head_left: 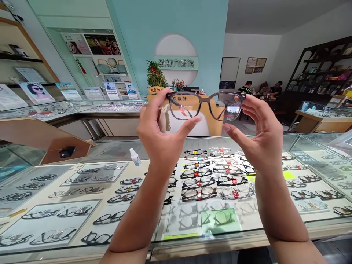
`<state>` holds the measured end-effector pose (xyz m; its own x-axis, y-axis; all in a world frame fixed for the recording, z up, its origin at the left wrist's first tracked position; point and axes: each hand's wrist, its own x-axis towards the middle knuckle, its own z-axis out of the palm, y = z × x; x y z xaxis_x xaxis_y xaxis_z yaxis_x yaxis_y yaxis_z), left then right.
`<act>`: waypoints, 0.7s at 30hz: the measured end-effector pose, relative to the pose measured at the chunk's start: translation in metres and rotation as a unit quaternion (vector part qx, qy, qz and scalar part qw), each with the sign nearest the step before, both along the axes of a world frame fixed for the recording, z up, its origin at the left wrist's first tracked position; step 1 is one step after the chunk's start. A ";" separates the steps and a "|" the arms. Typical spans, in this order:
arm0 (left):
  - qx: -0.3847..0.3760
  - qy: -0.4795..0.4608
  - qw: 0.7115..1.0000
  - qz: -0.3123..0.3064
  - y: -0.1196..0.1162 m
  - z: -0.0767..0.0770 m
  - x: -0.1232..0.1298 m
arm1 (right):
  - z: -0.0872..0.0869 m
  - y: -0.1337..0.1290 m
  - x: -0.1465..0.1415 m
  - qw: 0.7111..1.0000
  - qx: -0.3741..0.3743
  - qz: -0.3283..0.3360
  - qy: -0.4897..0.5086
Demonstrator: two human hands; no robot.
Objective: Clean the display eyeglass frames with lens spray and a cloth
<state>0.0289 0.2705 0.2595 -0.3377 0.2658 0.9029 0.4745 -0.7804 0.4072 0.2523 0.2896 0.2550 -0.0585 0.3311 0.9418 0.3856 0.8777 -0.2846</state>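
A pair of dark-framed eyeglasses is held up at eye height above the glass counter, lenses upright. My left hand grips the frame's left end, with the thumb in front below the left lens. A pale cloth is also tucked in that hand, behind the thumb. My right hand holds the right end near the hinge, its thumb under the right lens. A red mark shows through the left lens. The temples extend away behind the lenses, partly hidden.
Below the hands, rows of eyeglasses lie inside the glass display counter. A small white spray bottle stands on the glass. To the left is a wooden stand. A reception desk is ahead, and people sit at the back right.
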 end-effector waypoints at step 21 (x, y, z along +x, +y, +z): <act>-0.114 -0.051 0.985 -0.123 0.004 -0.004 -0.007 | -0.006 0.017 -0.008 0.999 -0.024 -0.042 0.020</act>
